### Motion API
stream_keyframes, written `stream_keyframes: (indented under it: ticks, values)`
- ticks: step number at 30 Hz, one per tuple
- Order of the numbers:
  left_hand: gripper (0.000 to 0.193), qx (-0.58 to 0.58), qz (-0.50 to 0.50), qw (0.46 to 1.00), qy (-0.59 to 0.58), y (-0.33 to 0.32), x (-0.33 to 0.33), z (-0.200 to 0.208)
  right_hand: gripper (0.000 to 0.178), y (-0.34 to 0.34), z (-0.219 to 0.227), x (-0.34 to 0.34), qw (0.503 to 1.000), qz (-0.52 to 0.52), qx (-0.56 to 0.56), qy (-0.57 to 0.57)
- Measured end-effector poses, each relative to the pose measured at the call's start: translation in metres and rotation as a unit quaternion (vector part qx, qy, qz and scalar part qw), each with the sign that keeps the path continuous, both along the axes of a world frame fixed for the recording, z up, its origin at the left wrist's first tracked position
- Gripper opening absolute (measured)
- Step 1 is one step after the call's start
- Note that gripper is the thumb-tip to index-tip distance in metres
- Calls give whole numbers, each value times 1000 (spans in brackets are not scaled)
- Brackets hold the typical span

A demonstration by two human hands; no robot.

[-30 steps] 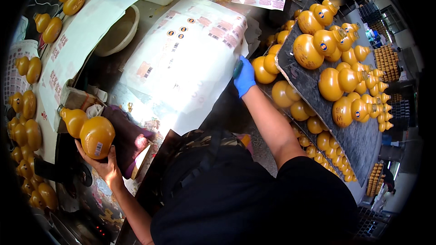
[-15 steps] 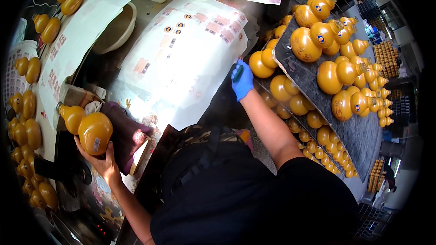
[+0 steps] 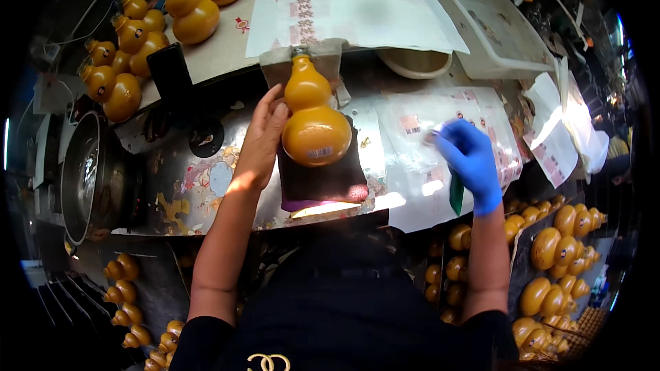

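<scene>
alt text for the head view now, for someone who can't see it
A bare left hand is at the side of a yellow gourd-shaped bottle lying over a dark cloth. The blue-gloved right hand holds a green object above printed sheets; more bottles sit back left.

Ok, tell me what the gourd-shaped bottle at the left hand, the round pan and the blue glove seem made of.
Gourd-shaped bottle: perhaps glazed ceramic or coated glass, glossy; smooth amber surface with bright highlights.
Round pan: probably metal, fairly shiny; its grey inside reflects light.
Blue glove: likely thin nitrile or latex, fairly matte; it fits closely.
</scene>
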State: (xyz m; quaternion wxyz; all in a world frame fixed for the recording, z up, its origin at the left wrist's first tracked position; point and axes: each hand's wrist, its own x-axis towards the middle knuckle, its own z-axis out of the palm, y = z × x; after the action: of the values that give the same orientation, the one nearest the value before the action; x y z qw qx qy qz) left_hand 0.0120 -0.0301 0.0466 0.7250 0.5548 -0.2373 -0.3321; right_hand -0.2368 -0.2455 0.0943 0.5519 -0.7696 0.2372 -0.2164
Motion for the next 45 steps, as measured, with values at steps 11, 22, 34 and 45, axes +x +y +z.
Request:
stream_keyframes:
  ticks: [11,22,34,45]
  values:
    - [50,1,-13,999,46,-17,15,10,22,15,92,220,758,474,-393,215]
    - [60,-18,-13,993,114,-25,16,13,50,5,28,190,985,110,-60,120]
    - [59,3,-5,998,56,-27,15,14,60,26,-15,174,968,153,165,113]
    - [54,-6,-20,996,84,-29,20,8,58,23,-25,175,957,184,205,89]
